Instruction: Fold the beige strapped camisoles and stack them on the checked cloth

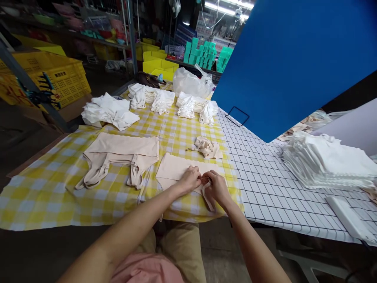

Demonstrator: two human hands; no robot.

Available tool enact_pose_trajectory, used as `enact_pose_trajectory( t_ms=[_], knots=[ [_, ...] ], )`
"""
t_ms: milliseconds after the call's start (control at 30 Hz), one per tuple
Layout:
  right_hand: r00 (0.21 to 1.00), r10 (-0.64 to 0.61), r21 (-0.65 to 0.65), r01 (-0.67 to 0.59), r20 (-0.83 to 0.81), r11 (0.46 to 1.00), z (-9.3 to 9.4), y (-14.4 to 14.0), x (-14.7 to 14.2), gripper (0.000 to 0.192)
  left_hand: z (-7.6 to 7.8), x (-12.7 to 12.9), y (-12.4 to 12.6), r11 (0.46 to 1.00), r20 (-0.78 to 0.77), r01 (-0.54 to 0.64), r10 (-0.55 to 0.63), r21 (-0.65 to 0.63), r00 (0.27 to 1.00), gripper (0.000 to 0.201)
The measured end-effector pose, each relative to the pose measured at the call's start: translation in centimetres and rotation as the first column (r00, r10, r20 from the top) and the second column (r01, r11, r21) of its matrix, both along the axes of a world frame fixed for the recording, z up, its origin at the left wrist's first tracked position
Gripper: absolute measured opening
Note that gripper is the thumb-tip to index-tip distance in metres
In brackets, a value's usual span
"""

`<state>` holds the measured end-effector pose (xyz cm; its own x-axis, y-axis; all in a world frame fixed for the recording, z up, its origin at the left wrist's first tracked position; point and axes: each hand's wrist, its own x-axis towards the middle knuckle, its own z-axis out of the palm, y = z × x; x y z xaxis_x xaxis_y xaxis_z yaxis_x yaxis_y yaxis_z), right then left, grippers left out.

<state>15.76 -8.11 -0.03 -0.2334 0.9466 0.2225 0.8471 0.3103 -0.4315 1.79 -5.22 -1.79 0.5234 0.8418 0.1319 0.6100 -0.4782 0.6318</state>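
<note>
Left hand [191, 179] and right hand [216, 184]: fingertips pinching one beige garment [170, 169], near side of desk [97, 208]; handling apparently unfinished. Left: beige stack [126, 146], flat, seemingly done. Far: crumpled beige piece [208, 148], loose; white bundles [165, 98], seemingly complete.

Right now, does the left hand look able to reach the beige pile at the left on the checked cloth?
Probably yes: nothing upright stands between the left hand and the beige pile, only the flat end of the beige garment that it touches and a little checked cloth.
</note>
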Motion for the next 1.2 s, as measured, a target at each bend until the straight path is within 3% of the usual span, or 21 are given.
enact_pose_trajectory(
  t_ms=[233, 333, 400, 433, 500, 567, 633, 700, 800, 900, 1000, 1100, 1200],
  knots=[
    [0.974, 0.014, -0.01, -0.012, 0.227, 1.0, 1.0, -0.4, -0.2, 0.026, -0.5, 0.1, 0.0, 1.0, 0.085, -0.027, 0.028, -0.016, 0.996, 0.011],
    [0.992, -0.08, -0.067, 0.087, 0.096, 0.994, 1.3, -1.1, -0.4, 0.022, -0.5, 0.0, -0.1, 1.0, 0.097, -0.027, 0.028, -0.016, 0.995, 0.012],
    [0.963, -0.217, -0.22, 0.18, -0.158, 0.959, 1.5, -1.9, -0.5, 0.019, -0.3, -0.2, -0.1, 1.0, 0.104, -0.015, 0.017, -0.02, 0.994, 0.012],
    [0.903, -0.289, -0.338, 0.177, -0.319, 0.924, 1.6, -2.5, -0.5, 0.021, -0.2, -0.4, -0.2, 1.0, 0.107, -0.003, 0.005, -0.021, 0.994, 0.013],
    [0.684, -0.421, -0.548, 0.037, -0.596, 0.836, 1.9, -3.8, -0.3, 0.035, 0.1, -0.9, -0.3, 0.999, 0.108, 0.03, -0.027, -0.024, 0.994, 0.014],
    [0.459, -0.496, -0.615, -0.151, -0.737, 0.774, 2.2, -5.5, 0.1, 0.048, 0.4, -1.4, -0.6, 0.997, 0.098, 0.07, -0.067, -0.03, 0.993, 0.018],
    [0.36, -0.514, -0.6, -0.188, -0.779, 0.778, 2.4, -7.3, 0.5, 0.049, 0.5, -1.9, -0.9, 0.994, 0.077, 0.105, -0.102, -0.035, 0.992, 0.024],
    [0.382, -0.481, -0.553, -0.1, -0.789, 0.827, 2.1, -9.3, 0.9, 0.045, 0.5, -2.1, -1.1, 0.989, 0.053, 0.142, -0.14, -0.037, 0.989, 0.031],
    [0.491, -0.461, -0.471, 0.113, -0.739, 0.875, 1.0, -12.2, 1.3, 0.045, 0.6, -2.6, -1.1, 0.981, 0.059, 0.187, -0.184, -0.048, 0.981, 0.035],
    [0.556, -0.497, -0.389, 0.309, -0.666, 0.868, -0.6, -14.9, 1.1, 0.045, 1.1, -3.9, -0.5, 0.954, 0.182, 0.252, -0.221, -0.164, 0.958, 0.036],
    [0.602, -0.512, -0.301, 0.422, -0.612, 0.855, -2.1, -16.8, 0.1, 0.037, 1.7, -6.6, -0.1, 0.952, 0.263, 0.192, -0.127, -0.24, 0.957, 0.037],
    [0.683, -0.446, -0.393, 0.245, -0.578, 0.886, -3.8, -17.6, -2.1, 0.029, 2.2, -9.6, -1.1, 0.983, 0.163, 0.028, 0.002, -0.18, 0.987, 0.038],
    [0.727, -0.346, -0.5, 0.004, -0.593, 0.866, -5.8, -16.7, -5.9, 0.034, 2.1, -11.8, -3.3, 0.99, 0.011, -0.019, 0.021, -0.137, 1.0, 0.039]
  ],
)
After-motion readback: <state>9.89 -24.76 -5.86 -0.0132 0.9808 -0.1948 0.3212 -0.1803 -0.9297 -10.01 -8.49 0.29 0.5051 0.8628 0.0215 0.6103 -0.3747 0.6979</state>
